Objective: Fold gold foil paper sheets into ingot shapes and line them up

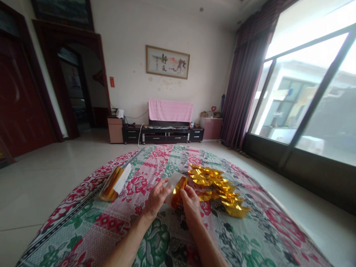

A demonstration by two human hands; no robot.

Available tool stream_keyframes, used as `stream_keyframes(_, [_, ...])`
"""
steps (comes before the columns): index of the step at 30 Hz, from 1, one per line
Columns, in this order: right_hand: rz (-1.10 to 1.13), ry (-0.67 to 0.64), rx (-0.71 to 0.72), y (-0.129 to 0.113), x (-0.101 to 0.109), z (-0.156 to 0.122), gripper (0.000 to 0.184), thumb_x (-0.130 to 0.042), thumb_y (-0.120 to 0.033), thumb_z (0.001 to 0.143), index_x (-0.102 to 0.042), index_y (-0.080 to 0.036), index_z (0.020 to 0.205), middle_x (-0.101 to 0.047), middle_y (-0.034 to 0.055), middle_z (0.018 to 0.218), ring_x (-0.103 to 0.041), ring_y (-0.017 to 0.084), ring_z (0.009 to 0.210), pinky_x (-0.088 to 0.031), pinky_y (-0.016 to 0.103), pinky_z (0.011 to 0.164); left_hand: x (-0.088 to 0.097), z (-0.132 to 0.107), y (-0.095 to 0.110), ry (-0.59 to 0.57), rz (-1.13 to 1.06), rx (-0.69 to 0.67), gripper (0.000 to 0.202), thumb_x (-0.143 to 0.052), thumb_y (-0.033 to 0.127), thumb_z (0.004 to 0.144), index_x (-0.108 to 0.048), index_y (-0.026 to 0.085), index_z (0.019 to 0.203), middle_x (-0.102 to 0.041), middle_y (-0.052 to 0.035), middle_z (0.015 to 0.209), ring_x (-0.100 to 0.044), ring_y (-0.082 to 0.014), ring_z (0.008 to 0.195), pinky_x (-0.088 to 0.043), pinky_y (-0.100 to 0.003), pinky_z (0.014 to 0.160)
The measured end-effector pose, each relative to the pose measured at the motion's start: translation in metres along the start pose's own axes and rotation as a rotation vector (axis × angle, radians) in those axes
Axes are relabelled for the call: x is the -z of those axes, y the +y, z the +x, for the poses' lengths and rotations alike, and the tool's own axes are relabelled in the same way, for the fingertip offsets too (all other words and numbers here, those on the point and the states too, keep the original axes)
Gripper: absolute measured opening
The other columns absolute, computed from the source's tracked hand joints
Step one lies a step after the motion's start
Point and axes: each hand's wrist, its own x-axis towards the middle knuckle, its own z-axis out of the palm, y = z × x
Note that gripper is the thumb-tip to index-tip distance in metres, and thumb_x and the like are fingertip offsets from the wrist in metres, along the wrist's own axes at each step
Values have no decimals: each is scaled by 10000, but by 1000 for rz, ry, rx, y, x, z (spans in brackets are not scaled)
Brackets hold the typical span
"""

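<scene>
Between my two hands, above the flowered cloth [155,237], is a sheet of gold foil paper [177,191] with a whitish border or backing, partly bent over. My left hand [158,196] grips its left edge, thumb on top. My right hand [191,200] pinches the gold part on the right side. To the right lie several folded gold paper ingots [236,209], boat-shaped and set close together in rows. On the left rests a stack of gold and white paper sheets [115,181], curled at its edges.
Across the room stands a low black TV cabinet [167,138] with a pink cloth [170,110] over the screen. Purple curtains [241,85] and large windows [306,92] are on the right. Doorways and pale floor tiles [22,193] lie to the left.
</scene>
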Motion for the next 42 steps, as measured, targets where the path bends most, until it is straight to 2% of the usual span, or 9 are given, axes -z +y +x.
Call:
stream_keyframes(5, [-73, 61, 39, 2, 0, 0, 369, -616, -443, 642, -630, -141, 854, -668, 34, 733, -601, 154, 626, -474, 242, 570, 2, 1, -4, -12, 161, -44, 681, -656, 332, 658, -415, 132, 1262, -620, -1, 744, -576, -124, 614, -437, -222, 564])
stream_keyframes(9, [-120, 65, 58, 7, 0, 3, 381, -601, -443, 647, -624, -141, 879, -670, 35, 713, -602, 153, 603, -468, 237, 541, 5, 4, -11, -17, 280, -60, 655, -619, 249, 650, -427, 162, 1270, -621, -5, 751, -587, -135, 642, -450, -222, 573])
stream_keyframes(15, [-333, 162, 41, 20, 4, 8, 538, -603, -408, 635, -534, -147, 1101, -679, 43, 750, -612, 162, 560, -457, 242, 490, 13, 9, -18, 33, 510, -144, 658, -574, 170, 627, -455, 192, 1274, -632, 5, 734, -564, -115, 575, -441, -200, 528])
stream_keyframes(21, [-514, 181, 133, 19, 3, 3, 651, -581, -337, 656, -397, -174, 1259, -646, 60, 927, -607, 139, 545, -457, 244, 510, 24, 10, -14, -29, 613, -157, 460, -545, 171, 627, -648, 171, 1076, -672, -59, 1047, -615, -191, 936, -468, -260, 839])
stream_keyframes(24, [-630, 185, 241, 16, 3, 1, 583, -577, -285, 642, -452, -153, 1195, -601, 77, 963, -581, 132, 566, -473, 277, 581, 30, 10, -11, -84, 643, -82, 438, -555, 168, 602, -681, 154, 1021, -705, -58, 960, -633, -212, 903, -475, -277, 822])
stream_keyframes(26, [-750, 182, 357, 13, 4, 0, 441, -549, -234, 646, -527, -168, 1081, -561, 82, 998, -584, 157, 698, -472, 301, 671, 33, 8, -8, -132, 666, -42, 443, -551, 146, 577, -693, 161, 997, -716, -45, 910, -644, -211, 846, -484, -268, 768])
stream_keyframes(30, [-973, 75, 497, 7, 5, -4, 186, -480, -166, 708, -598, -210, 846, -552, 57, 954, -527, 187, 893, -423, 297, 764, 33, 6, -3, -200, 793, -113, 392, -533, 122, 568, -723, 214, 899, -712, -19, 825, -629, -184, 735, -463, -230, 651])
stream_keyframes(34, [-1124, -72, 479, 5, 7, -8, 171, -468, -156, 764, -627, -219, 760, -599, 39, 828, -523, 182, 810, -380, 285, 742, 30, 5, -3, -190, 1005, -236, 266, -536, 165, 623, -732, 223, 793, -670, -42, 755, -600, -188, 715, -437, -238, 649])
stream_keyframes(42, [-1189, -102, 454, 5, 9, -9, 188, -484, -142, 766, -656, -216, 773, -620, 48, 803, -539, 180, 800, -347, 268, 716, 31, 5, -4, -219, 1171, -282, 304, -525, 197, 706, -679, 226, 967, -616, -56, 885, -585, -185, 846, -439, -260, 781])
